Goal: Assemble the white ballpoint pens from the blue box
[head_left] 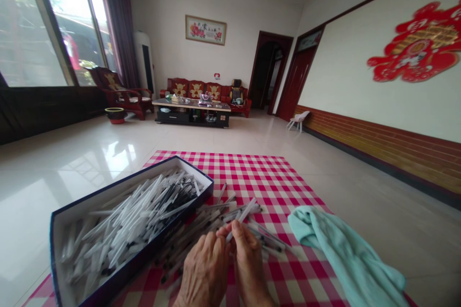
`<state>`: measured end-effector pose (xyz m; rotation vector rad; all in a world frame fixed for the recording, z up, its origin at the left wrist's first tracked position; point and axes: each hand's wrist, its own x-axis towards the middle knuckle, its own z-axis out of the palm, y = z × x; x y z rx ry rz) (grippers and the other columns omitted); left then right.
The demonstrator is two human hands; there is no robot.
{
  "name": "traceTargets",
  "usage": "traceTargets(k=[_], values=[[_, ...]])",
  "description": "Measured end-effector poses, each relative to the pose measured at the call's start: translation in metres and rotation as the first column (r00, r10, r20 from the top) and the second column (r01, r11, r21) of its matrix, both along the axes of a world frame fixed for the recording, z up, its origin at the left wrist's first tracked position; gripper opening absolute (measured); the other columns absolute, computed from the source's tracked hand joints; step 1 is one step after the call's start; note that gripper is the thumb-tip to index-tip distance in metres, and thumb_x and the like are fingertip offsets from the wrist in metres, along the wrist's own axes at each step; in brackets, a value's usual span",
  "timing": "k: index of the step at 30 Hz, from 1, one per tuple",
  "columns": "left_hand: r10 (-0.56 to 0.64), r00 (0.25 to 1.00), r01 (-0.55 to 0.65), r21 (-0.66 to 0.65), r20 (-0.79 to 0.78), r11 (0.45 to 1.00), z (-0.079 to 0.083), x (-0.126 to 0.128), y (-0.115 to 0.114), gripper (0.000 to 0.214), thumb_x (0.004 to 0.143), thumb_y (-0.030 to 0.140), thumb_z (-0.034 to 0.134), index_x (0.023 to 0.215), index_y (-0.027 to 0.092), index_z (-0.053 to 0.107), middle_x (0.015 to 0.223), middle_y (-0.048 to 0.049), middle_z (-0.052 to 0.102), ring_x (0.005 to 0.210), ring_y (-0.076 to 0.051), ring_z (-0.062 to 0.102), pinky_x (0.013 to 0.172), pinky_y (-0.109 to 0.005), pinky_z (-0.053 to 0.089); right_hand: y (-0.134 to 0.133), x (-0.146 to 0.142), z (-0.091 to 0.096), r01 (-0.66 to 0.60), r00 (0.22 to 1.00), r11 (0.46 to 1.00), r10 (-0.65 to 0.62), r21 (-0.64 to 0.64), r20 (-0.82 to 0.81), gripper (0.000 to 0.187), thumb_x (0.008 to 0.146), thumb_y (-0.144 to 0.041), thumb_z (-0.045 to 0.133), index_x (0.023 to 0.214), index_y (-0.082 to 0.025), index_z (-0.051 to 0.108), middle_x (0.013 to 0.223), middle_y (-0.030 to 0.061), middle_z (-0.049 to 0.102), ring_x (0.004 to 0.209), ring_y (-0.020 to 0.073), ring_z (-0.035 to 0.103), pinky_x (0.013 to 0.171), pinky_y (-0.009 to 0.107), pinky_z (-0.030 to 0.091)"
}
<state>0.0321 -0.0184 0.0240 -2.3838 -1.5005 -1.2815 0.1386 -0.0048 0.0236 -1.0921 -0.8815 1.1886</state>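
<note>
both hands sat closest to the camera, kinda blurry and cut off at the wrists, with the left hand [205, 268] and right hand [248, 264] pinching a thin clear pen [245, 213] between their fingertips, above loose pens [216, 216] scattered on a pink-and-white checked cloth [266, 177]. just left of them, a dark blue box [151, 244] with a white inside was crammed with more pens [133, 220], too jumbled to count, and you couldn't see its floor. a mint towel [345, 254] lay bunched on the right, running out of frame.
</note>
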Motion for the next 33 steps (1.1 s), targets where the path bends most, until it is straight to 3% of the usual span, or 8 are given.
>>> traceTargets(k=[4, 8, 14, 20, 24, 28, 30, 33], values=[[-0.117, 0.946, 0.212, -0.304, 0.304, 0.929, 0.008, 0.0, -0.001, 0.023, 0.089, 0.027, 0.044, 0.083, 0.018, 0.065, 0.075, -0.0051, 0.065, 0.069, -0.016, 0.061, 0.064, -0.023, 0.043, 0.002, 0.001, 0.0, -0.019, 0.994, 0.999, 0.022, 0.025, -0.11, 0.034, 0.084, -0.047, 0.056, 0.07, -0.018, 0.066, 0.072, 0.0054, 0.07, 0.064, 0.0186, 0.063, 0.062, 0.029, 0.049], [0.002, 0.652, 0.617, -0.532, 0.758, 0.58, 0.02, 0.003, 0.002, 0.041, 0.086, 0.041, 0.049, 0.054, 0.016, 0.051, 0.048, 0.0022, 0.046, 0.044, -0.009, 0.043, 0.044, -0.02, 0.032, 0.002, 0.003, 0.004, -0.041, 0.978, 0.998, 0.051, 0.054, -0.204, 0.033, 0.083, -0.045, 0.058, 0.069, -0.017, 0.066, 0.069, 0.005, 0.07, 0.064, 0.0187, 0.064, 0.062, 0.03, 0.05], [0.473, 0.078, 0.959, -0.196, 0.878, 0.207, 0.015, 0.003, 0.005, 0.029, 0.069, 0.037, 0.072, 0.066, 0.012, 0.058, 0.046, 0.0066, 0.042, 0.033, -0.003, 0.036, 0.033, -0.014, 0.023, -0.003, -0.002, 0.014, -0.021, 0.964, 1.0, 0.021, 0.003, -0.264, 0.034, 0.075, -0.051, 0.065, 0.069, -0.017, 0.066, 0.069, 0.0044, 0.071, 0.058, 0.0175, 0.065, 0.056, 0.028, 0.052], [0.613, -0.058, 0.998, 0.037, 0.788, 0.046, 0.01, 0.003, 0.002, 0.03, 0.063, 0.033, 0.08, 0.07, 0.012, 0.06, 0.046, 0.0086, 0.043, 0.032, 0.0, 0.036, 0.031, -0.011, 0.022, -0.009, -0.008, 0.024, -0.055, 0.918, 0.998, 0.048, -0.006, -0.394, 0.033, 0.072, -0.051, 0.068, 0.07, -0.018, 0.066, 0.068, 0.0043, 0.07, 0.066, 0.0206, 0.068, 0.061, 0.032, 0.055], [0.407, 0.114, 0.97, -0.191, 0.906, 0.153, 0.015, 0.004, 0.003, 0.036, 0.071, 0.049, 0.068, 0.073, 0.014, 0.059, 0.045, 0.0078, 0.043, 0.031, -0.004, 0.038, 0.031, -0.015, 0.025, -0.006, -0.002, 0.02, -0.066, 0.957, 0.998, 0.062, -0.003, -0.284, 0.035, 0.078, -0.053, 0.061, 0.071, -0.018, 0.066, 0.071, 0.0053, 0.07, 0.063, 0.0201, 0.066, 0.057, 0.031, 0.054], [-0.024, 0.693, 0.581, -0.539, 0.721, 0.609, 0.02, -0.001, 0.005, 0.036, 0.086, 0.045, 0.051, 0.07, 0.014, 0.061, 0.049, 0.0026, 0.052, 0.043, -0.009, 0.05, 0.043, -0.018, 0.037, 0.001, 0.007, 0.015, 0.001, 1.0, 0.998, -0.001, 0.059, 0.0, 0.037, 0.081, -0.05, 0.058, 0.072, -0.016, 0.069, 0.077, 0.0084, 0.073, 0.071, 0.0222, 0.067, 0.064, 0.031, 0.052], [-0.107, 0.889, 0.317, -0.429, 0.446, 0.846, 0.018, -0.003, 0.004, 0.026, 0.087, 0.037, 0.05, 0.083, 0.016, 0.065, 0.062, -0.0011, 0.062, 0.057, -0.013, 0.059, 0.054, -0.02, 0.043, 0.003, 0.009, 0.013, 0.03, 0.998, 0.996, -0.035, 0.088, 0.056, 0.037, 0.083, -0.049, 0.056, 0.074, -0.016, 0.069, 0.079, 0.009, 0.073, 0.078, 0.0236, 0.066, 0.071, 0.032, 0.051], [-0.078, 0.987, 0.1, -0.157, 0.142, 0.982, 0.008, -0.002, 0.001, 0.024, 0.09, 0.025, 0.042, 0.094, 0.019, 0.065, 0.074, -0.0044, 0.066, 0.067, -0.015, 0.063, 0.061, -0.021, 0.047, 0.001, 0.006, 0.011, 0.036, 0.996, 0.996, -0.042, 0.078, 0.075, 0.038, 0.083, -0.05, 0.054, 0.076, -0.016, 0.069, 0.08, 0.0086, 0.073, 0.068, 0.0203, 0.064, 0.065, 0.031, 0.05]])
